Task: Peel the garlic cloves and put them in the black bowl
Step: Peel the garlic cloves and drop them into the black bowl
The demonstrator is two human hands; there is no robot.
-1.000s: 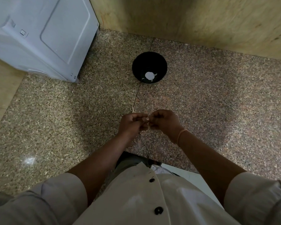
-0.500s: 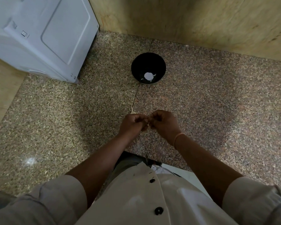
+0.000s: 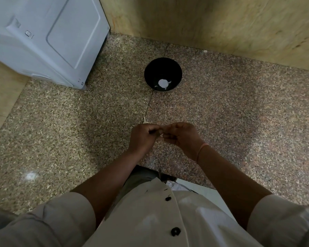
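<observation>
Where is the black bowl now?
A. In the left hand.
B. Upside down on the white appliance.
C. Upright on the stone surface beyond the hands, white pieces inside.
C: the black bowl stands upright on the stone surface, white pieces at its bottom, beyond the left hand and right hand, which pinch a garlic clove.

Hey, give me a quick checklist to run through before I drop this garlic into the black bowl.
1. Secure hold: left hand and right hand both pinch the garlic between their fingertips: ok.
2. Skin fully off: the fingers hide most of the garlic: cannot tell.
3. Black bowl upright on the counter: ok.
4. Way to the bowl: it sits straight ahead of the hands, with nothing standing between: ok.
5. Room in the bowl: only a few white pieces lie at the bottom: ok.
</observation>
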